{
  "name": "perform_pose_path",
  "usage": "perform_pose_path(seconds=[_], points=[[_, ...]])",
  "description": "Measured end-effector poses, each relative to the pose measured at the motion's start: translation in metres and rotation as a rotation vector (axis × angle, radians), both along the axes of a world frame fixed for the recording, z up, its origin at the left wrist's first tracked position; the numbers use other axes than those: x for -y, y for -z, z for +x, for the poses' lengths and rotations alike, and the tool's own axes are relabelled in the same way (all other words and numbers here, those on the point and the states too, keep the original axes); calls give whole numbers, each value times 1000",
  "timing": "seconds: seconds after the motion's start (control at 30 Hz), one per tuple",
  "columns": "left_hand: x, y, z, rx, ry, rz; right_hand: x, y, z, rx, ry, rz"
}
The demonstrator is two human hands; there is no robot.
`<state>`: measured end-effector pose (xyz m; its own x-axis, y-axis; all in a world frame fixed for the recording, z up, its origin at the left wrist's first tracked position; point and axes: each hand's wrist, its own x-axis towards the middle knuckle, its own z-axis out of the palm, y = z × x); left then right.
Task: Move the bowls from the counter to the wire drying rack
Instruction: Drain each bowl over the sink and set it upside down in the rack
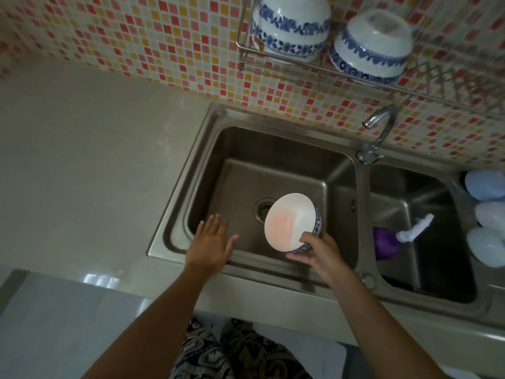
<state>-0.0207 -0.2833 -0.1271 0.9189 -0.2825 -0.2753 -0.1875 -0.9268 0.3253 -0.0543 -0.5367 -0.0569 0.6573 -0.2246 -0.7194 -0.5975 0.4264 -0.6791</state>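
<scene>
Head view, looking down at a kitchen counter with a double steel sink [191, 170]. The person's right hand [318, 248] holds a white bowl with a blue floral band [291, 221] over the left basin, thumb on the rim and fingers curled under its base. The bowl is tilted so its open, empty inside faces the camera. The left hand [211, 242] hovers over the near left edge of the same basin, fingers straight and slightly spread, holding nothing.

Above the sink, a wire drying rack [287, 67] is fixed to a wall of red, orange and cream mosaic tiles [164, 36]. On the rack, two matching bowls are stacked upside down [292, 23] at the left, and a third upside-down bowl [373, 47] sits just beside them to the right.

A curved metal tap [378, 124] stands behind the divider between basins. The right basin holds a purple object with a white handle [388, 242]. Three pale rounded objects [486, 214] line the sink's far right edge. The beige counter [82, 160] extends to the left.
</scene>
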Motion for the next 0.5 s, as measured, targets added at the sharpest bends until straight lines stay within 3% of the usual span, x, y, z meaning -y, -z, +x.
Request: perform_pose_path(seconds=[0.33,0.5], points=[[-1,1,0,21,6,-26,-5,2,6,-8,-132,-497],[-1,2,0,32,5,-12,-4,3,5,56,-202,-651]])
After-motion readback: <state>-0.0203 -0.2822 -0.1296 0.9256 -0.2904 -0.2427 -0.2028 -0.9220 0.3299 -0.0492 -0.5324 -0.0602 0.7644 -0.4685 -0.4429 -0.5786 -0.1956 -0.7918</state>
